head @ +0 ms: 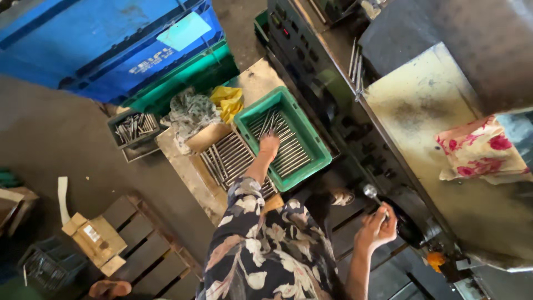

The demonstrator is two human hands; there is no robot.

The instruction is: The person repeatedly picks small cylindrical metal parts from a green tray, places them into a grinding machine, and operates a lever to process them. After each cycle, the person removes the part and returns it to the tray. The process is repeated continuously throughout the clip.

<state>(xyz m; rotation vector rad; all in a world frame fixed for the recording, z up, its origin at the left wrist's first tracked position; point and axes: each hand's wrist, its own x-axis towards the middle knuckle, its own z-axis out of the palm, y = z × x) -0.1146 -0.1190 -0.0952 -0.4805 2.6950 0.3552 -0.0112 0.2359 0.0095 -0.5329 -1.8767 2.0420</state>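
Reaching into the green plastic crate [311, 145] of thin steel rods [283, 145], left hand [269, 145] has fingers closed on several; right hand [377, 228], nearer right, pinches a round-headed metal lever [371, 191].

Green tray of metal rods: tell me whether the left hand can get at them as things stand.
Probably yes. The left hand is already down in the open green tray, fingers on the rods, with nothing covering them. The right hand is away at the machine's lever, out of the way.
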